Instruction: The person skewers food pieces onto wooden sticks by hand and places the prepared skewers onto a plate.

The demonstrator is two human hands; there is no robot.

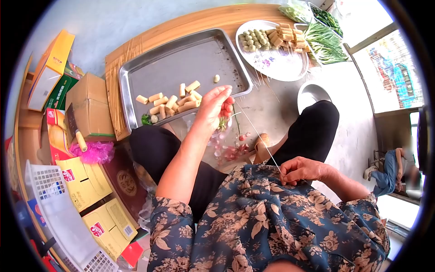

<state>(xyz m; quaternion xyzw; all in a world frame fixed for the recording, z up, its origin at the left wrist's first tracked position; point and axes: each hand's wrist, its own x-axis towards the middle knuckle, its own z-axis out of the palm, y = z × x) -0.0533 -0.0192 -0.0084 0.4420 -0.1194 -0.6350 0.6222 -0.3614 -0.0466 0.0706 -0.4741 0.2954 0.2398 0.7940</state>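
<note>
Left hand (213,109) raised over the near rim of the tray, right hand (300,170) low in front of the shirt: in the head view, a thin stick (256,131) spans the gap between them. Its long axis slants from the right hand forward and leftward, its far end reaching the left fingertips. The right hand pinches the near end between thumb and curled fingers. The left hand has its thumb and fingers drawn together, but whether they grip the stick's tip or a small piece, I cannot tell.

The left hand is the nearer one to the metal tray (186,52) on the wooden worktop (181,30). One pale piece (216,78) lies alone in the tray, just beyond the left fingertips; the loose tan pieces (172,102) lie to that hand's left, their long axes turned various ways. Well forward of the right hand, a white plate (285,71) bears green balls (254,40) and stacked tan rolls (286,36), with sticks jutting from the stack.
</note>
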